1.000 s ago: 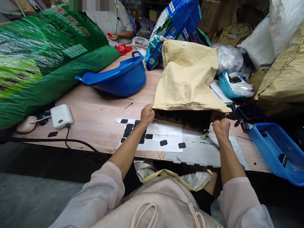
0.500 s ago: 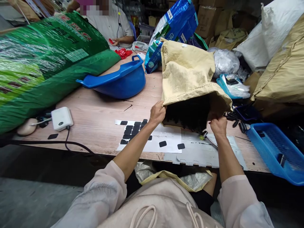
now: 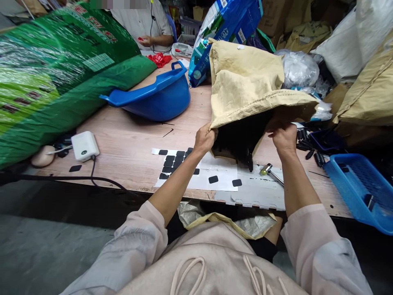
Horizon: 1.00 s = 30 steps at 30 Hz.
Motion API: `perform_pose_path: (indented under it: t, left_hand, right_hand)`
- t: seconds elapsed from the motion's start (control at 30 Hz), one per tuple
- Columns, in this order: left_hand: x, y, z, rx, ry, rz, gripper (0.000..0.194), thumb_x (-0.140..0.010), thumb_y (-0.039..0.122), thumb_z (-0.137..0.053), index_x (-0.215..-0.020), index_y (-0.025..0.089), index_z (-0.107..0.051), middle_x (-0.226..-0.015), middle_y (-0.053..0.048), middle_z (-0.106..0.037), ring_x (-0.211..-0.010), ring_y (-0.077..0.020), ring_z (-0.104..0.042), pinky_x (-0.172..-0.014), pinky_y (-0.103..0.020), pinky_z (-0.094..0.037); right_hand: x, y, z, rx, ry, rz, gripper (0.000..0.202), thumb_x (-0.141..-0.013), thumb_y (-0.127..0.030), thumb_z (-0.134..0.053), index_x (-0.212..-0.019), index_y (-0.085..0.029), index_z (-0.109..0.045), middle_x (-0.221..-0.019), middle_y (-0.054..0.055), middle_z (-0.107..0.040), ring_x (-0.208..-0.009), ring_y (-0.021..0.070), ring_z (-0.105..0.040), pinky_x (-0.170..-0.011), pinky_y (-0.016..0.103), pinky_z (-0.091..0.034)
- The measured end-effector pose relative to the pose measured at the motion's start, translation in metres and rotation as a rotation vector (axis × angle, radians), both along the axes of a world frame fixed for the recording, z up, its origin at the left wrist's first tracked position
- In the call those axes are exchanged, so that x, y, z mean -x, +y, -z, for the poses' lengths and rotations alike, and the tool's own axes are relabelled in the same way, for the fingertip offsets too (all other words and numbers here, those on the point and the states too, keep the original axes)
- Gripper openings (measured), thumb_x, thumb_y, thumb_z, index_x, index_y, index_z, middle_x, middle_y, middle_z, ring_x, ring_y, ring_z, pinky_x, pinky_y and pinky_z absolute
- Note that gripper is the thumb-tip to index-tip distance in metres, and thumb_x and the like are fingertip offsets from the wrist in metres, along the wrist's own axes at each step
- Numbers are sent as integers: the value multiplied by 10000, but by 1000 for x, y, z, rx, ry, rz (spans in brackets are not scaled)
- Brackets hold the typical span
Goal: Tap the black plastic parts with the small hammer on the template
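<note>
A tan sack [image 3: 245, 76] lies on the table with its wide mouth facing me. Dark black contents [image 3: 242, 133] show inside, some poking out at the lower lip. My left hand [image 3: 205, 138] is closed on the left corner of the mouth. At the right side of the opening, my right hand [image 3: 285, 138] is closed on the sack's edge, its fingertips partly hidden under the flap. Below the mouth lies a hammer [image 3: 272, 173] on a grey board [image 3: 258, 192]. To its left is a white sheet [image 3: 202, 180] with several black rounded pieces [image 3: 168, 160].
A blue basin [image 3: 153, 96] stands behind my left arm, beside a large green sack [image 3: 70, 65]. A white box [image 3: 85, 146] with a cable sits at left. On the right are a blue basket [image 3: 362, 188] and small black parts [image 3: 303, 141]. Across the table sits a person [image 3: 144, 24].
The right side of the sack's mouth has spread further right and lifted, and my right hand has risen with it. More black contents show at the lower lip. The view has shifted slightly.
</note>
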<state>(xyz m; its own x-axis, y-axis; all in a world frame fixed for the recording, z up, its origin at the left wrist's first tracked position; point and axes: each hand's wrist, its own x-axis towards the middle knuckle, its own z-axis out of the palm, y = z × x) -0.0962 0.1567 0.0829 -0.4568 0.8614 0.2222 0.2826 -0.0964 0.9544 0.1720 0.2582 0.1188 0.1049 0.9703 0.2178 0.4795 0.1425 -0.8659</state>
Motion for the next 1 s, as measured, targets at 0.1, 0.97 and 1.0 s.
perform_pose_path:
  t: [0.1, 0.97, 1.0]
  left_hand:
    - [0, -3, 3, 22, 36, 37, 239, -859, 171, -525, -861, 178, -764, -724, 8, -645, -737, -163, -600, -725, -259, -523]
    - [39, -68, 74, 192, 116, -186, 494, -894, 264, -689, -1377, 164, -710, -1370, -139, -642, -1297, -258, -632, -1201, -365, -478]
    - [37, -67, 74, 188, 101, -208, 489, -894, 256, -688, -1375, 172, -711, -1369, -137, -642, -1295, -258, -633, -1200, -369, -481]
  right_hand:
    - [11, 2, -5, 25, 80, -11, 304, -894, -363, -556, -871, -113, -728, -730, 86, -694, -660, 178, -655, -550, 276, -491]
    - [45, -175, 97, -35, -585, -237, 488, -878, -460, -636, -1306, -229, -666, -1173, 110, -591, -1023, 273, -611, -761, 375, -539]
    - [45, -172, 98, -33, -606, -254, 478, -879, -407, -621, -1320, -229, -669, -1177, 112, -585, -1023, 273, -608, -745, 372, -534]
